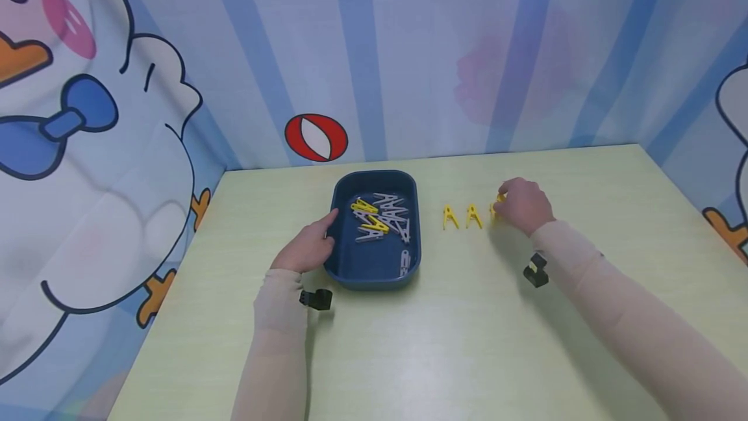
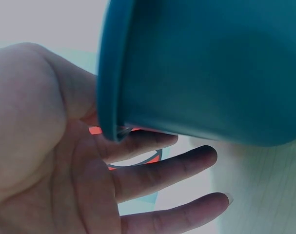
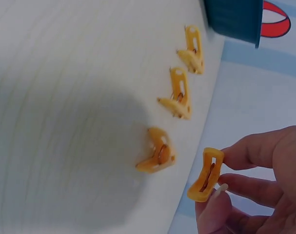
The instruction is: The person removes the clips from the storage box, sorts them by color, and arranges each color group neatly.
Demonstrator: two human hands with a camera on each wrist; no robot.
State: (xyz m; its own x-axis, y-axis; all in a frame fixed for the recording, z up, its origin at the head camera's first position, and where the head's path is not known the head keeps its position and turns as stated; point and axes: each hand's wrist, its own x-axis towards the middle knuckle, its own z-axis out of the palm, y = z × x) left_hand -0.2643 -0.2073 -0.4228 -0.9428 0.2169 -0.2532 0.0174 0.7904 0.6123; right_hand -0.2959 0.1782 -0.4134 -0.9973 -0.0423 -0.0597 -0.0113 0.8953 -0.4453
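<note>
Right hand [image 3: 265, 185] fingers pinch a yellow clothespin [image 3: 206, 175], light, stiff, slick plastic, best held by its flat sides; my left hand [image 1: 306, 245], fingers spread, steadies the blue tray [image 1: 374, 271].

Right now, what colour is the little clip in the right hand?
Yellow. The clip, pinched by the right hand, shows best in the right wrist view.

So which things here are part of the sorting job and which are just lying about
In use:
yellow clothespin pinched by right hand
three yellow clothespins in a row
blue tray of mixed clothespins, left hand touching it

Lying about:
red and white ball picture
</note>
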